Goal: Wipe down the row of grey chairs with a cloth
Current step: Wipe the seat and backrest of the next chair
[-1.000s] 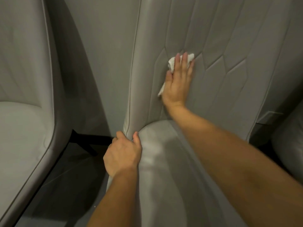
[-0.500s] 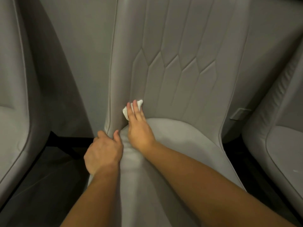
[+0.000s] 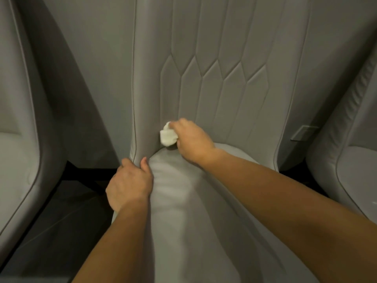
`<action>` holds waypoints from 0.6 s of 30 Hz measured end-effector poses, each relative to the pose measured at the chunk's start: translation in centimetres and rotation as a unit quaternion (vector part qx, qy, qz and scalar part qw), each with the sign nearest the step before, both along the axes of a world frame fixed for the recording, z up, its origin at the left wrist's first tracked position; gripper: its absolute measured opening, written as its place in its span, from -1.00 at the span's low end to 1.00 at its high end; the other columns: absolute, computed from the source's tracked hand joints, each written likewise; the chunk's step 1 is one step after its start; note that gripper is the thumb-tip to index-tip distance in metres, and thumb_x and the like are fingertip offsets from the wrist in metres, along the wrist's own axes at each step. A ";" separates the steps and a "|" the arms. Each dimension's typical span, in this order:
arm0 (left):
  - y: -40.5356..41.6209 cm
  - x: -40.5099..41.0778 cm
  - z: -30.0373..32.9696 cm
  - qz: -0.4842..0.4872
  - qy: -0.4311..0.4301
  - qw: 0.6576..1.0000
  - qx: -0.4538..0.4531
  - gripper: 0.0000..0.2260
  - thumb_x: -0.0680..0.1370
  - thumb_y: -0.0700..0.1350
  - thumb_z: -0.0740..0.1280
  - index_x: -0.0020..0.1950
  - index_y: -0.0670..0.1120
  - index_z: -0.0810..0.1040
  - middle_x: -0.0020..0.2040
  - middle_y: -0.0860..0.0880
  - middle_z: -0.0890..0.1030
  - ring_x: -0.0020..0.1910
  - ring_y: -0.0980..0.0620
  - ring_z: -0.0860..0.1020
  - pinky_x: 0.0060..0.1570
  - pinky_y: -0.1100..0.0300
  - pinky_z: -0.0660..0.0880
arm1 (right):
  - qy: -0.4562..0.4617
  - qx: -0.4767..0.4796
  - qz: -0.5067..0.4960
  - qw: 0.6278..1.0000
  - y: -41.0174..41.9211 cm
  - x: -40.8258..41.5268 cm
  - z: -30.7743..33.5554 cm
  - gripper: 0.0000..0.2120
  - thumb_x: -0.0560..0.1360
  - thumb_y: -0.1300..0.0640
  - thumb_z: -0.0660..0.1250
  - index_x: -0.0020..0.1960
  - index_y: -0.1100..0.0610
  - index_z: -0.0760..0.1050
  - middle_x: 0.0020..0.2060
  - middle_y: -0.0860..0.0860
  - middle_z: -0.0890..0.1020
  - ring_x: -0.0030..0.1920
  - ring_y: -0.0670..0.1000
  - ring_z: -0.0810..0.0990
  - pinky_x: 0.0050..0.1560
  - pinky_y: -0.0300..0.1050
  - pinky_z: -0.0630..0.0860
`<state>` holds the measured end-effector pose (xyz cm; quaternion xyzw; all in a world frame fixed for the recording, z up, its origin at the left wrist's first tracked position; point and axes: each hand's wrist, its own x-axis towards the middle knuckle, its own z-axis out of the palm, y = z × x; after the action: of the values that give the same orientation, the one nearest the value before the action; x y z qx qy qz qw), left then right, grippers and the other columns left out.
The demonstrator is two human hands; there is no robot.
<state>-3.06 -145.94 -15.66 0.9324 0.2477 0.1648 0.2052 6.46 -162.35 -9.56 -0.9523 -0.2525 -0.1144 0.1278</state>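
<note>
A grey padded chair with a stitched diamond pattern on its backrest fills the middle of the head view. My right hand grips a small bunched white cloth and holds it against the bottom of the backrest, just above the seat cushion. My left hand grips the chair's left edge where backrest and seat meet, thumb on the seat side.
Another grey chair stands close on the left and a third on the right. Dark floor and a black chair frame show in the gap on the left. A grey wall stands behind the chairs.
My right hand has come down the backrest to its bottom, and its flat fingers have curled round the cloth, now bunched. My left hand keeps its grip on the chair edge.
</note>
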 end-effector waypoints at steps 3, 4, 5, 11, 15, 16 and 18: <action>0.1 0.2 -0.2 0.005 0.006 1.000 -0.003 -0.56 0.59 0.32 -0.02 -0.10 -0.04 0.32 -0.36 0.00 0.37 -0.45 0.03 0.28 -0.47 0.13 0.11 | 0.068 -0.100 0.070 0.990 1.1 -1.1 -2.4 -0.58 0.50 0.16 0.25 0.35 0.05 0.48 0.20 0.08 0.54 0.21 0.17 0.51 0.24 0.02 0.43; 0.1 0.2 -0.2 0.006 0.006 1.000 -0.005 -0.56 0.58 0.32 -0.03 -0.10 -0.04 0.32 -0.35 -0.01 0.37 -0.45 0.03 0.29 -0.46 0.12 0.12 | 0.088 -0.090 0.067 0.990 1.0 -1.5 -3.0 -0.55 0.50 0.15 0.25 0.38 0.02 0.47 0.26 0.05 0.51 0.26 0.14 0.48 0.30 0.01 0.38; 0.1 0.2 -0.3 0.008 0.005 1.000 -0.006 -0.56 0.58 0.32 -0.03 -0.10 -0.05 0.32 -0.35 -0.01 0.38 -0.45 0.02 0.29 -0.45 0.12 0.14 | 0.096 -0.075 0.061 0.991 0.9 -1.4 -3.4 -0.53 0.50 0.14 0.25 0.41 0.00 0.46 0.32 0.03 0.48 0.30 0.13 0.45 0.34 0.00 0.34; 0.1 0.3 -0.2 0.011 0.017 1.000 0.011 -0.55 0.58 0.32 -0.02 -0.10 -0.05 0.34 -0.37 0.01 0.33 -0.45 0.02 0.25 -0.47 0.13 0.07 | 0.078 -0.208 0.050 0.974 -0.1 -0.2 -2.5 -0.41 0.47 -0.08 0.12 0.52 -0.11 0.28 0.51 -0.10 0.32 0.49 -0.01 0.27 0.49 0.31 0.04; 0.3 0.4 -0.5 0.000 0.006 1.000 0.010 -0.55 0.57 0.32 -0.02 -0.10 -0.06 0.33 -0.38 0.02 0.26 -0.42 -0.02 0.26 -0.44 0.12 0.09 | 0.043 -0.229 0.002 0.972 -1.7 -0.4 -2.8 -0.37 0.47 -0.24 0.03 0.50 -0.07 0.32 0.45 -0.06 0.42 0.41 0.07 0.36 0.47 0.35 0.04; 0.3 0.4 -0.6 -0.003 0.005 1.000 0.013 -0.55 0.57 0.33 -0.02 -0.10 -0.05 0.32 -0.38 0.02 0.26 -0.44 -0.01 0.25 -0.44 0.13 0.08 | 0.040 -0.235 -0.030 0.971 -2.5 -0.3 -2.7 -0.33 0.48 -0.31 -0.01 0.49 -0.06 0.34 0.42 -0.05 0.46 0.39 0.09 0.37 0.46 0.35 0.04; 0.4 0.4 -0.8 -0.008 0.008 1.000 0.018 -0.55 0.57 0.33 -0.04 -0.11 -0.05 0.29 -0.39 0.03 0.25 -0.48 0.02 0.20 -0.46 0.14 0.04 | 0.043 -0.249 -0.094 0.963 -4.5 -0.1 -2.6 -0.22 0.46 -0.46 -0.11 0.48 -0.04 0.36 0.37 -0.03 0.51 0.37 0.13 0.37 0.40 0.32 0.09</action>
<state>-2.63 -145.56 -16.42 0.9393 0.2386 0.1597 0.1878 6.31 -166.85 -12.11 -0.9775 -0.1766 -0.0182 -0.1143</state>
